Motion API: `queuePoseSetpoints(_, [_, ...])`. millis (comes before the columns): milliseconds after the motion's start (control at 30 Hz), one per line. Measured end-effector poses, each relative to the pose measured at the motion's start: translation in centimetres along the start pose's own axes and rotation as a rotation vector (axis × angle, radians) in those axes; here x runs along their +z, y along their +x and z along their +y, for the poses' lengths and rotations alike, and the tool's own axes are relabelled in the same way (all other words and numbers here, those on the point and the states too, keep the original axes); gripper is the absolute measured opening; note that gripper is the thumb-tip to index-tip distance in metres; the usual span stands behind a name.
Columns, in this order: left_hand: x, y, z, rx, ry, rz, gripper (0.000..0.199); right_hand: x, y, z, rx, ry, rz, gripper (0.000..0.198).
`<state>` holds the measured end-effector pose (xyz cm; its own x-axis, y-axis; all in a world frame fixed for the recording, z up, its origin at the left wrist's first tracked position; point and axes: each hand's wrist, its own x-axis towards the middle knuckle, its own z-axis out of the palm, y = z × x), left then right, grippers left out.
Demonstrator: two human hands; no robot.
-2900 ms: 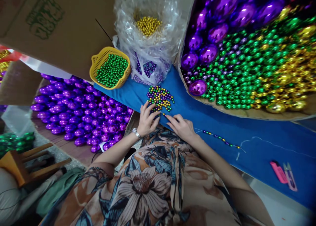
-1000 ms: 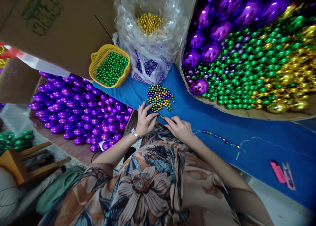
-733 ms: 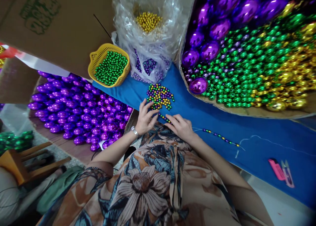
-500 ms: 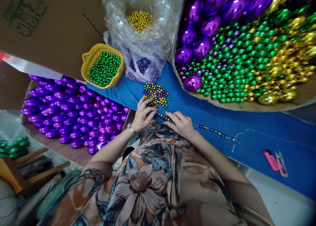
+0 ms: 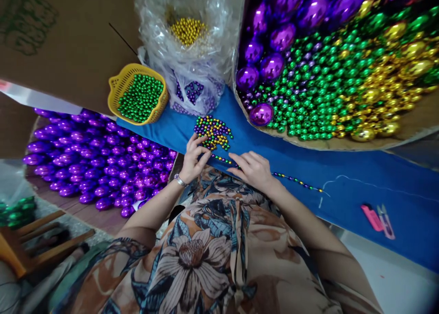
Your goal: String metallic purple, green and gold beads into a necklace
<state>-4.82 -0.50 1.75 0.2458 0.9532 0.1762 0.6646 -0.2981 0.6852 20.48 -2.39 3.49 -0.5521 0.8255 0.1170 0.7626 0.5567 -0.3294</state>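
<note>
Between my two hands runs a bead string (image 5: 222, 159) of small purple, green and gold beads on thin thread. My left hand (image 5: 195, 161), with a metal watch on the wrist, pinches the string's left end between thumb and finger. Its other fingers reach to the edge of a loose heap of mixed beads (image 5: 214, 130) on the blue cloth. My right hand (image 5: 255, 171) closes thumb and fingers over the string farther right; its grip is partly hidden. Past that hand, more strung beads trail across the cloth and end in bare white thread (image 5: 356, 182).
A yellow basket (image 5: 159, 110) of green beads stands behind my left hand, beside plastic bags (image 5: 219, 35) holding gold and purple beads. Large boxes of shiny beads flank the blue cloth (image 5: 343, 167). Thread snips (image 5: 387, 221) and a pink-handled tool (image 5: 372, 218) lie right.
The view has shifted slightly. The bare thread beside my right hand has closed up, with beads now right against the hand. My left fingers have drawn together at the string's end.
</note>
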Motion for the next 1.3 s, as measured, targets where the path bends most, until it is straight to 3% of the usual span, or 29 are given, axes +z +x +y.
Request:
queuePoseSetpoints(133, [0.4, 0.2, 0.7, 0.034, -0.003, 0.013, 0.025, -0.7, 1.8, -1.3, -0.018, -0.016, -0.045, 0.053])
queuePoseSetpoints(300, [1.0, 0.3, 1.5, 0.056, -0.01, -0.02, 0.029, 0.2, 2.9, -2.5, 0.039, 0.019, -0.135, 0.046])
queuePoseSetpoints(400, [0.7, 0.1, 1.0, 0.044, -0.017, 0.006, 0.027, -0.6, 0.8, -0.6, 0.071, 0.039, -0.184, 0.041])
queuePoseSetpoints(567, [-0.2, -0.2, -0.6, -0.019, 0.004, 0.058, 0.024, -5.1, -4.9, 4.7, 0.15, -0.049, -0.309, 0.037])
queuePoseSetpoints(667, [-0.1, -0.1, -0.3, -0.008, 0.026, 0.052, 0.026, -6.5, -5.5, 5.2, 0.165, -0.151, -0.366, 0.035])
queuePoseSetpoints(833, [0.6, 0.2, 1.3, 0.07, 0.024, -0.005, 0.026, -3.4, -1.4, 1.2, 0.063, -0.073, -0.148, 0.039])
queuePoseSetpoints(933, [0.9, 0.2, 1.6, 0.094, 0.006, 0.001, 0.023, -0.9, 0.5, -0.3, -0.013, -0.017, -0.102, 0.037])
queuePoseSetpoints(1133, [1.1, -0.3, 0.8, 0.051, 0.033, 0.097, 0.018, 1.6, 0.6, -0.3, -0.024, 0.082, -0.078, 0.037])
queuePoseSetpoints(1300, [1.1, -0.5, 0.3, 0.028, 0.133, 0.102, 0.019, 2.6, 0.4, -0.3, 0.018, 0.096, -0.081, 0.04])
